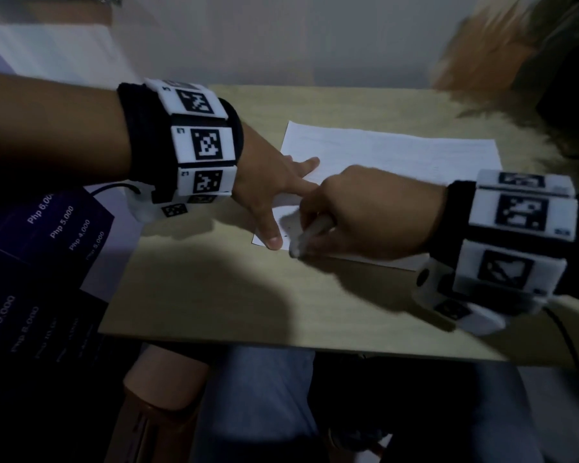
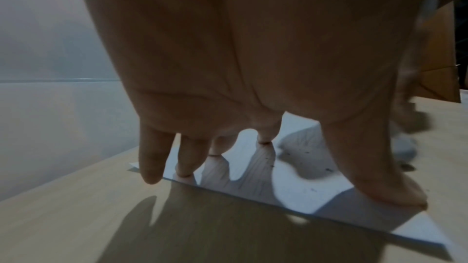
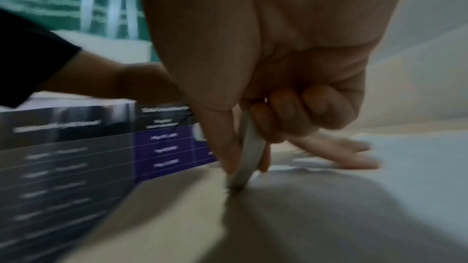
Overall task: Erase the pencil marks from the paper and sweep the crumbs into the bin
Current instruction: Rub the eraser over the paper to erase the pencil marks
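A white paper (image 1: 398, 155) lies on the light wooden table (image 1: 214, 295). My left hand (image 1: 281, 202) presses flat on the sheet's left part, fingers spread and straight. In the left wrist view the fingertips (image 2: 395, 193) rest on the paper (image 2: 298, 193), with dark crumbs (image 2: 311, 157) scattered between them. My right hand (image 1: 348, 208) grips a white stick eraser (image 1: 315, 228), its tip down at the paper's near left corner beside my left thumb. The right wrist view is blurred; there the eraser (image 3: 247, 157) is pinched between thumb and fingers. No bin is in view.
A dark poster with price text (image 1: 47, 262) lies off the table's left edge, also in the right wrist view as the poster (image 3: 76, 157). Something brown and furry (image 1: 498, 61) sits at the far right corner. The table's near edge (image 1: 281, 342) is above my legs.
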The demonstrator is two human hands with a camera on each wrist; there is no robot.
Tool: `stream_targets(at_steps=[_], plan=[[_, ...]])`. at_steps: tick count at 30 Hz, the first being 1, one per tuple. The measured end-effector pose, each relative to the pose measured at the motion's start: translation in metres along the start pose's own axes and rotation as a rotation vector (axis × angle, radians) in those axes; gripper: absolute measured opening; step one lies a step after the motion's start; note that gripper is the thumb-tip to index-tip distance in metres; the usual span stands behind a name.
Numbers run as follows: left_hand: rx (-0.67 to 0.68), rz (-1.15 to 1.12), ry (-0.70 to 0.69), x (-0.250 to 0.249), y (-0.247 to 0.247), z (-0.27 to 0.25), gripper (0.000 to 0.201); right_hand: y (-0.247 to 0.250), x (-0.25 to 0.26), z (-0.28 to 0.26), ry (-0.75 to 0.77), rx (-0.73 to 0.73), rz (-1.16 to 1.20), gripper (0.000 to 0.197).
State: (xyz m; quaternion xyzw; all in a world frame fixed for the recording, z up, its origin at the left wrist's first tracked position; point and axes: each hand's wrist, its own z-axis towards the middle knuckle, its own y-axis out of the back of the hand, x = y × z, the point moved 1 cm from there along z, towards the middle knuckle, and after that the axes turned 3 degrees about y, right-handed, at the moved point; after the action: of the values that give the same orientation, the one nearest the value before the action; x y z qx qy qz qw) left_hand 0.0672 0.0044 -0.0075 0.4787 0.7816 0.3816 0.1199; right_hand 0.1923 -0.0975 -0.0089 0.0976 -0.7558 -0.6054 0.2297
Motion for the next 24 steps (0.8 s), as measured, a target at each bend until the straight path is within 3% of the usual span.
stream_targets(at_steps=[3,5,7,9,12,14,18,22,24], plan=[[0.000,0.030,0.010,-0.001,0.002,-0.001,0.096,0.003,-0.014,0.004,-0.082,-0.073,-0.029,0.028],[-0.004,0.041,0.009,-0.002,0.002,0.000,0.100,-0.002,-0.008,-0.001,-0.034,-0.135,-0.115,0.027],[-0.001,0.038,0.016,-0.001,0.000,0.001,0.103,-0.005,0.001,-0.005,0.029,-0.071,-0.059,0.023],[0.002,0.043,0.025,-0.001,0.001,0.001,0.103,0.000,-0.003,-0.003,0.001,0.015,0.008,0.026],[0.003,0.067,0.036,-0.003,0.003,0.000,0.103,0.006,-0.018,0.002,-0.089,-0.054,-0.032,0.036],[0.003,0.075,0.044,-0.003,0.003,-0.001,0.104,0.000,-0.014,-0.001,-0.070,-0.129,-0.155,0.034],[0.008,0.056,0.049,-0.003,0.002,-0.001,0.101,-0.003,-0.003,-0.007,-0.012,0.002,-0.060,0.028],[0.007,0.093,0.054,-0.003,0.003,0.000,0.106,0.007,-0.021,0.000,-0.105,-0.096,-0.155,0.026],[0.008,0.089,0.048,-0.002,0.002,0.001,0.106,-0.001,-0.013,-0.005,-0.054,-0.116,-0.251,0.025]])
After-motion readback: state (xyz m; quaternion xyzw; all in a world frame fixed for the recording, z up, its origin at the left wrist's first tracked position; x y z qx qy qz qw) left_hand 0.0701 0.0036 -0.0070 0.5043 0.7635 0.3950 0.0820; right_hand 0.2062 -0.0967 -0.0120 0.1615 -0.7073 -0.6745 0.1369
